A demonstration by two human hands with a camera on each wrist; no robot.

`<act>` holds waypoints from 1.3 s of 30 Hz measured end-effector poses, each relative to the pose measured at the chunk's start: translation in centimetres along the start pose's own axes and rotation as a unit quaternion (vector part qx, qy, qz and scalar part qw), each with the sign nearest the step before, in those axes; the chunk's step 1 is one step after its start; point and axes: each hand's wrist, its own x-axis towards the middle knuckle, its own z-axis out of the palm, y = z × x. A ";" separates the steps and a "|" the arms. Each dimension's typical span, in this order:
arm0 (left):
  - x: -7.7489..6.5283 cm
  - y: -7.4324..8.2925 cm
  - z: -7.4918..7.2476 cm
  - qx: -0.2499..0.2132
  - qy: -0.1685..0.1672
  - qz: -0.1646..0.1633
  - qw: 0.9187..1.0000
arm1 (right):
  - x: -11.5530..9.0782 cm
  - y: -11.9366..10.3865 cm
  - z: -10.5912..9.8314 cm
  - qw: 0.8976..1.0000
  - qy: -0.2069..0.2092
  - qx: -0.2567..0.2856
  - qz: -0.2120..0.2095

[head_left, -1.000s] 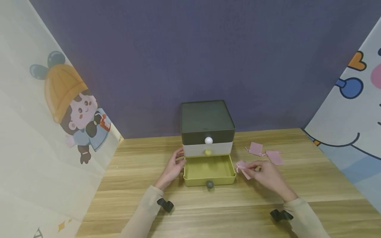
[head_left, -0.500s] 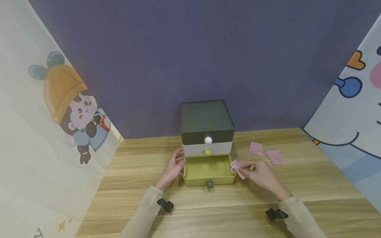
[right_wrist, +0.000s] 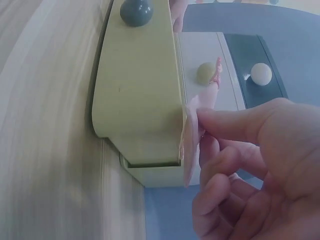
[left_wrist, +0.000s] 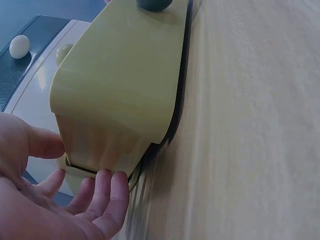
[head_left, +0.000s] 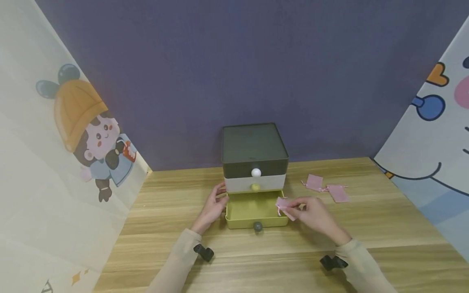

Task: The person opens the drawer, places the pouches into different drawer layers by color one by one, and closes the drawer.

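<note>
Between thumb and fingers, my right hand (head_left: 311, 213) pinches a small pink drawstring pouch (head_left: 282, 203) at the right rim of the yellow-green drawer (head_left: 238, 224). In the right wrist view the pouch (right_wrist: 192, 135) hangs edge-on beside the drawer's side wall, its cord end up. The drawer is pulled out from the bottom of a small cabinet (head_left: 254, 142) and has a dark round knob (head_left: 258, 226). My left hand (head_left: 212, 207) rests at the left side of the drawer; in the left wrist view its fingertips (left_wrist: 118, 181) touch there, with the fingers loosely bent.
Two more pink pouches, one farther back (head_left: 314, 182) and one to its right (head_left: 338, 193), lie flat on the wooden table (head_left: 165, 228). Above the drawer sit a white drawer (head_left: 238, 184) and a dark one. A dark blue panel (head_left: 183, 81) stands behind.
My right hand has moved left with the pink pouch, from beside the drawer to over its right rim. The left hand and the cabinet have stayed in place.
</note>
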 end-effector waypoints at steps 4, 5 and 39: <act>-0.1 0.0 0.0 0.001 0.002 -0.001 1.000 | 0.1 -0.4 0.2 1.000 -0.006 0.005 0.001; -0.1 0.0 0.0 0.001 0.002 -0.001 1.000 | 0.1 -0.6 0.2 1.000 -0.007 0.005 -0.001; -0.3 -0.1 -0.1 0.003 -0.008 -0.010 1.000 | 3.0 -1.8 2.7 1.000 0.001 -0.002 -0.009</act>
